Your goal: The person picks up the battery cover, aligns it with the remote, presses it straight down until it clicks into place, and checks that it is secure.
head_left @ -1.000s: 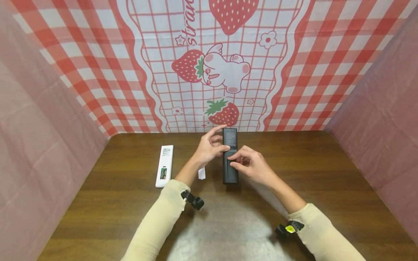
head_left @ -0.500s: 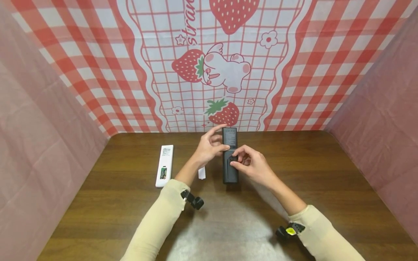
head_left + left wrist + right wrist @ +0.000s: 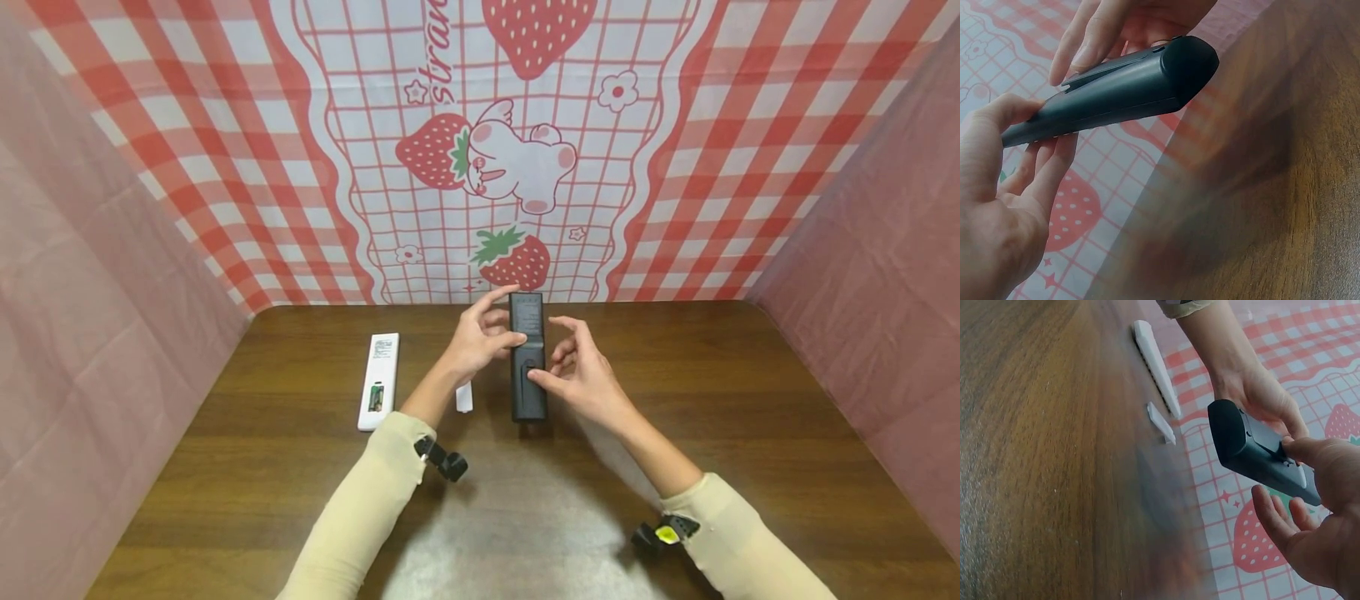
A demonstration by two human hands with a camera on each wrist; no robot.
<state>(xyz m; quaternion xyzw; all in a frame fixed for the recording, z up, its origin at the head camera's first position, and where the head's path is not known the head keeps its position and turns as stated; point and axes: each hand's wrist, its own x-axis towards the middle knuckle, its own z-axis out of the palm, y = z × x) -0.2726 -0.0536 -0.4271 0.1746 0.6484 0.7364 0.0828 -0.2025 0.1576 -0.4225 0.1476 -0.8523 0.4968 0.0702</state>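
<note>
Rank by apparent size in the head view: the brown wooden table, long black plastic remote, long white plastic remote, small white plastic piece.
1. Brown wooden table
2. Black remote; it's held off the table, perhaps nearer the camera, so true size is unsure
3. White remote
4. White piece, partly hidden

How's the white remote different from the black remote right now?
The white remote lies on the table, while the black remote is held up in the left hand. The white remote's battery bay is uncovered, whereas the black remote has its cover on, with one end raised. Both are long and narrow, with their printed backs facing the head camera.
</note>
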